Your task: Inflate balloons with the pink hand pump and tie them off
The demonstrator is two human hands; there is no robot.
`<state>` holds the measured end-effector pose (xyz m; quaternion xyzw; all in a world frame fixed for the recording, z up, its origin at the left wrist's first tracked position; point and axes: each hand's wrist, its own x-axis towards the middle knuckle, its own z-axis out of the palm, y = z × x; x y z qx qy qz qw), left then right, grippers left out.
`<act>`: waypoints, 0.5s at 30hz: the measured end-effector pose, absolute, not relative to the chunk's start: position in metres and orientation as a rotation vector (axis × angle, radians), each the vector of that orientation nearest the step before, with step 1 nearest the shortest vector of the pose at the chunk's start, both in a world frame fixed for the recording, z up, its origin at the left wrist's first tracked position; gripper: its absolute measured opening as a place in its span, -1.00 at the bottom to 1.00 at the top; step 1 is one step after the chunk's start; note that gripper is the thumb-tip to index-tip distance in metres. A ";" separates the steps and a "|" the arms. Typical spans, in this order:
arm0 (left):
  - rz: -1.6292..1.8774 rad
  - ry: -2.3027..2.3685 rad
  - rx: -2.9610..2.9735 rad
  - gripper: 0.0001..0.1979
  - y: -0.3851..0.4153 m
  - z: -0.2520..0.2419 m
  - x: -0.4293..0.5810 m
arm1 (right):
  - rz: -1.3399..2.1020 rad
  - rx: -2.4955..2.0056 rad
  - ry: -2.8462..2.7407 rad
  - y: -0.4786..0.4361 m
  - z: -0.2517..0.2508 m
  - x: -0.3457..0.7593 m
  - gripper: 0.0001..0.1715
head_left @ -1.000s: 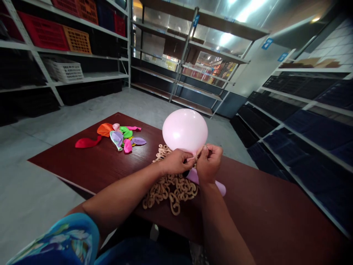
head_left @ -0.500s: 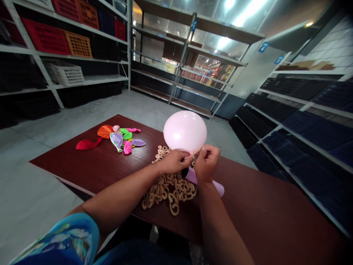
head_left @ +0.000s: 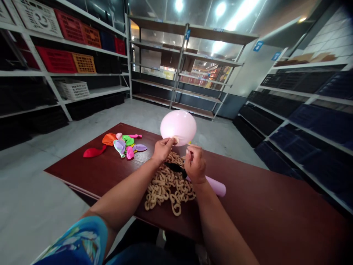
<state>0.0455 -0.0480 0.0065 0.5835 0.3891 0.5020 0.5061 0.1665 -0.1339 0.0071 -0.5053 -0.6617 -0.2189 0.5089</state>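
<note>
An inflated pale pink balloon [head_left: 178,124] is above the table, its neck end turned toward me. My left hand [head_left: 163,150] is closed, pinching the balloon at its neck. To the right, apart from the balloon, my right hand [head_left: 195,162] is closed with its fingertips together. A small yellowish bit shows by those fingertips; whether they hold it I cannot make out. Below both hands is a loose pile of tan, curled, ring-like pieces [head_left: 162,186]. A purple cylinder [head_left: 216,186] with a black end, like a hand pump, lies partly behind my right wrist.
Several uninflated balloons [head_left: 129,141] in mixed colours lie on the brown table [head_left: 248,198], with a red uninflated balloon [head_left: 93,151] at their left. Racks with crates [head_left: 56,59] stand left, dark bins [head_left: 309,147] right, and a metal shelf [head_left: 180,66] at the back.
My hands have moved apart: the left now pinches the balloon's neck alone, while the right has come off it. The balloon has shifted slightly left and turned its neck toward me.
</note>
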 end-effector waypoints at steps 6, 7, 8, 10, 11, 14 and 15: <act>1.329 1.276 1.649 -0.63 -0.028 0.013 0.030 | -0.541 -1.289 -1.624 -0.134 0.005 0.167 -0.83; 1.327 1.314 1.716 -0.62 -0.025 0.013 0.029 | -0.536 -1.295 -1.632 -0.134 0.005 0.167 -0.83; 1.315 1.343 1.772 -0.61 -0.022 0.014 0.029 | -0.533 -1.297 -1.638 -0.134 0.004 0.167 -0.84; 1.255 1.354 1.860 -0.59 -0.015 0.015 0.031 | -0.534 -1.296 -1.644 -0.133 0.003 0.168 -0.85; 1.222 1.358 1.878 -0.58 -0.011 0.016 0.034 | -0.539 -1.295 -1.643 -0.132 0.002 0.169 -0.85; 1.164 1.380 1.928 -0.58 0.000 0.021 0.045 | -0.557 -1.303 -1.639 -0.130 0.000 0.170 -0.85; 1.133 1.364 1.943 -0.58 0.004 0.023 0.049 | -0.564 -1.307 -1.641 -0.130 0.000 0.171 -0.85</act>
